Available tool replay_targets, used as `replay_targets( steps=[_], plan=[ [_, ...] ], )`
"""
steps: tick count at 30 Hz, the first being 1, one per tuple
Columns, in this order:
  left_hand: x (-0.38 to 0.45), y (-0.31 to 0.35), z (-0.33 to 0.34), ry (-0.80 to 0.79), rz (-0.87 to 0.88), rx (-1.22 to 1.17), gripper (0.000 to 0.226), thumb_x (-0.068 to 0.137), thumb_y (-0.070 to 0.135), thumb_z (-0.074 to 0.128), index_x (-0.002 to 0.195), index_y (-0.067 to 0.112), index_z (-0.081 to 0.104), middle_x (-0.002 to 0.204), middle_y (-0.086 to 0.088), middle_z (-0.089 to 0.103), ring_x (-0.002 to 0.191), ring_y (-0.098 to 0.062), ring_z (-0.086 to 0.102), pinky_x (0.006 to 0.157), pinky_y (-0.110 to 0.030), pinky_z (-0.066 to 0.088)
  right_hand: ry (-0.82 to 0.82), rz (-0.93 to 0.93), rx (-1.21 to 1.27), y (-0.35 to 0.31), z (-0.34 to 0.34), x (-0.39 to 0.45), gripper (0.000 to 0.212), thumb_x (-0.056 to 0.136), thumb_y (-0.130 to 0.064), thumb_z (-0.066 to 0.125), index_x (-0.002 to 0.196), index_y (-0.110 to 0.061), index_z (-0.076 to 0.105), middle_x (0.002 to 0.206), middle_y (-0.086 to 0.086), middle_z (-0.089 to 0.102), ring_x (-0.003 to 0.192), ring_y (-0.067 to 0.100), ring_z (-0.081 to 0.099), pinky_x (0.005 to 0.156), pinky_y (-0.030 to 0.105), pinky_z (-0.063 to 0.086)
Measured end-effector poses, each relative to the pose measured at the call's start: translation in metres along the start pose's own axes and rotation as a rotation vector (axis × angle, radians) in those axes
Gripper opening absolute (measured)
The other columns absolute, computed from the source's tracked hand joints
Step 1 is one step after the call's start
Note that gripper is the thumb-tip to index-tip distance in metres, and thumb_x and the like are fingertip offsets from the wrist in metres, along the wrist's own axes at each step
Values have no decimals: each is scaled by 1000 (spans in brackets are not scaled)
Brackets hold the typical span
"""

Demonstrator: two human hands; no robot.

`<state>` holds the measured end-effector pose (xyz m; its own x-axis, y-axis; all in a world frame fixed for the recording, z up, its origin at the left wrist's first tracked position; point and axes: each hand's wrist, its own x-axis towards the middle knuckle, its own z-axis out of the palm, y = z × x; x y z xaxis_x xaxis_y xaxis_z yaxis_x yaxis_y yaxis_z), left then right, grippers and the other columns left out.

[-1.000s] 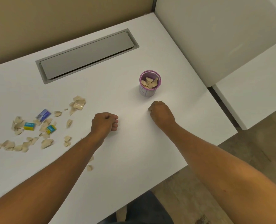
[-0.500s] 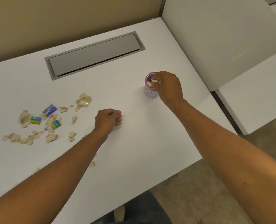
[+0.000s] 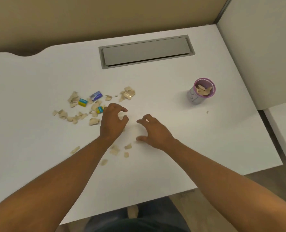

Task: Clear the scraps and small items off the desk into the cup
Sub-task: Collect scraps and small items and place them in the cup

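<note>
A purple-rimmed cup (image 3: 199,97) stands upright at the right of the white desk (image 3: 172,158), with beige scraps inside. Several beige scraps (image 3: 75,117) lie scattered left of centre, and a few more (image 3: 114,152) sit beside my left forearm. Among them are a blue packet (image 3: 96,95) and two small yellow-and-blue items (image 3: 83,102) (image 3: 99,109). My left hand (image 3: 113,122) hovers at the right edge of the pile, fingers curled apart, nothing visibly in it. My right hand (image 3: 153,131) is just to its right, fingers spread over bare desk, holding nothing.
A grey cable hatch (image 3: 146,51) is set into the desk at the back. A white partition (image 3: 259,52) rises along the right side, close behind the cup. One tiny scrap (image 3: 207,112) lies in front of the cup. The desk's front edge is near my body.
My right hand has left the cup and come back to the desk's middle, now open. My left hand has uncurled from a fist. The view has shifted left.
</note>
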<state>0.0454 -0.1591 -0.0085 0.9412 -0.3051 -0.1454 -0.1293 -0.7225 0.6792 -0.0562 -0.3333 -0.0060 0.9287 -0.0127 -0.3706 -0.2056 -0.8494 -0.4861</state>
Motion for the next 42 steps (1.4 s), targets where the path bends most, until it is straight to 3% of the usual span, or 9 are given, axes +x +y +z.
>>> replay_targets(
  steps=[5,9,15,19,22,25,30,36,42],
  plan=[
    [-28,-92,-47,-38,-143,556,90,91,73,56,164,32,24,175,-9,10,159,-46,11,119,-69,22,-191,134,84,-57,72,2,127,52,-41,98,155,-30,25,130,4,29,110,24,58,90,41,58],
    [-41,-133,-60,-196,-161,623,84,96,74,40,166,35,16,177,-7,4,157,-50,13,121,-68,25,-67,212,274,-88,98,19,85,73,-17,89,144,-23,42,124,2,40,87,22,62,85,38,56],
    [-41,-138,-59,-135,46,600,62,101,53,54,155,23,44,168,-9,35,154,-40,30,119,-55,33,155,94,376,-98,82,65,38,73,-8,84,100,-22,61,96,-9,46,69,3,51,66,21,44],
    [-20,-145,-78,91,95,601,65,93,60,61,147,24,52,164,-10,39,150,-46,33,115,-63,32,383,11,252,-80,52,101,39,71,-29,89,96,-21,60,103,-4,52,94,18,55,81,34,51],
    [3,-165,-101,73,-111,571,103,79,84,55,163,34,23,175,-12,11,156,-54,11,116,-75,22,408,117,47,-67,31,128,85,64,-58,89,133,-21,55,140,9,46,130,33,45,107,44,45],
    [21,-184,-113,-96,-210,551,123,67,94,56,164,43,0,176,-9,-7,156,-53,8,116,-73,28,188,255,-11,-65,19,149,127,56,-78,81,159,-31,22,167,10,15,154,36,15,123,54,26],
    [23,-164,-90,-230,21,641,105,79,92,43,164,39,13,175,-9,9,156,-44,17,122,-63,25,42,85,-50,-92,42,155,125,62,-82,74,161,-38,12,171,5,5,158,36,0,124,59,13],
    [4,-143,-75,-180,164,578,58,102,55,50,150,21,52,160,-12,44,147,-36,39,112,-49,40,56,-219,-266,-114,74,133,61,96,-53,60,150,-28,49,165,11,31,151,40,26,119,52,32],
    [-3,-151,-81,-190,227,557,34,105,12,50,135,14,67,139,-9,63,131,-29,53,94,-40,53,144,-224,-316,-112,72,118,35,95,-10,57,128,-18,64,137,5,56,118,30,54,81,41,56]
  ],
)
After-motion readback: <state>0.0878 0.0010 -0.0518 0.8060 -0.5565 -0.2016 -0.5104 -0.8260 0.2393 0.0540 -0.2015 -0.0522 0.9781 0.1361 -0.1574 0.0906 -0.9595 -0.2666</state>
